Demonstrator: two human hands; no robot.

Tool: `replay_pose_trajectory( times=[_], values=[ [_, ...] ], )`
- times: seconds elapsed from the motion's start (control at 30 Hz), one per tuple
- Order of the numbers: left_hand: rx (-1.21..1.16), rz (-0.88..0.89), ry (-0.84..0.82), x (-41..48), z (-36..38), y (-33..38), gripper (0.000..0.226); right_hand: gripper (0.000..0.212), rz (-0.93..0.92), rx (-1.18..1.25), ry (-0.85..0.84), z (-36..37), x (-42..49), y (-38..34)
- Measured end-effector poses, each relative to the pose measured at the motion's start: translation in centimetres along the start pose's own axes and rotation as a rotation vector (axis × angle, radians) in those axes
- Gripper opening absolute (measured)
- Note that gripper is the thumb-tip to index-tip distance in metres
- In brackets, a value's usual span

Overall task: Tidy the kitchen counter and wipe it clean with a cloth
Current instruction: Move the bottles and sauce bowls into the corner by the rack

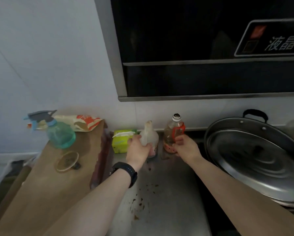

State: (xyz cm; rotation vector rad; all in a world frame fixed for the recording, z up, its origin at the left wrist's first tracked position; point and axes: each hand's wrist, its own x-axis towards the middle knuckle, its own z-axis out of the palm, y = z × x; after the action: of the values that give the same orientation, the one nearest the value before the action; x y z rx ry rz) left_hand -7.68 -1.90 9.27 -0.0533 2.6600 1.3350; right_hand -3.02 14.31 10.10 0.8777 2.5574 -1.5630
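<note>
Currently your left-hand fingers (152,151) are curled round the lower body of a cloudy white bottle (149,133), thumb on its left side, so your left hand (138,149) holds it in a full grip. The bottle stands roughly upright at the back of the counter; whether its base touches the steel I cannot tell. Your right hand (185,147) is wrapped the same way round the lower part of a clear oil bottle (174,128) with a red handle and an uncapped neck, fingers closed on its right side. That bottle is upright too, just beside the white one, both near the back wall.

Further out, a black watch (125,173) sits on your left wrist, and both bare forearms reach in from the lower edge. Between them runs the steel counter (166,193), with brown specks (139,205) scattered on it in front of your left hand.

Just left of the white bottle lies a green tissue pack (120,141), a white sheet poking from its top. Left of that is a brown board (45,181) carrying a teal spray bottle (59,133), a crumpled orange-and-white snack bag (83,122) behind it against the wall, and a small clear round lid (67,161) in front of it.

On your right a large steel pan lid (255,155) with a black handle rests tilted, near your right forearm. Above it all hangs a dark range hood (194,48).
</note>
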Motion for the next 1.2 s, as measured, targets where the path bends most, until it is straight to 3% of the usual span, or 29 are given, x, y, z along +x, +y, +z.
replay_pose_trajectory(
  times=[0.13, 0.23, 0.3, 0.43, 0.57, 0.67, 0.93, 1.2],
  values=[
    [-0.012, -0.034, 0.092, 2.0, 1.5, 0.5, 0.068, 0.048, 0.027, -0.126, 0.115, -0.1, 1.8, 0.0],
    [-0.066, -0.058, 0.174, 2.9, 2.3, 0.8, 0.068, 0.069, 0.071, -0.137, 0.181, -0.1, 2.7, -0.2],
    [-0.083, -0.070, 0.203, 3.1, 2.6, 0.9, 0.067, 0.072, 0.085, -0.129, 0.181, 0.1, 3.1, -0.1],
    [-0.091, -0.098, 0.165, 3.6, 2.7, 0.6, 0.063, 0.061, 0.070, -0.097, 0.195, 0.7, 3.5, -0.1],
    [-0.193, -0.111, 0.100, 4.1, 2.5, 0.0, 0.033, 0.052, 0.048, -0.085, 0.240, 1.2, 3.6, -0.5],
    [-0.181, -0.062, 0.088, 4.4, 2.6, -0.3, 0.023, 0.046, 0.011, -0.083, 0.261, 1.5, 3.7, -0.5],
    [-0.201, 0.010, 0.097, 3.8, 2.7, -0.7, 0.026, 0.014, -0.041, 0.064, 0.239, 2.7, 2.6, 0.1],
    [-0.291, -0.062, 0.091, 3.1, 2.6, 0.5, 0.025, 0.014, -0.047, 0.096, 0.277, 0.9, 1.0, 0.4]
  ],
)
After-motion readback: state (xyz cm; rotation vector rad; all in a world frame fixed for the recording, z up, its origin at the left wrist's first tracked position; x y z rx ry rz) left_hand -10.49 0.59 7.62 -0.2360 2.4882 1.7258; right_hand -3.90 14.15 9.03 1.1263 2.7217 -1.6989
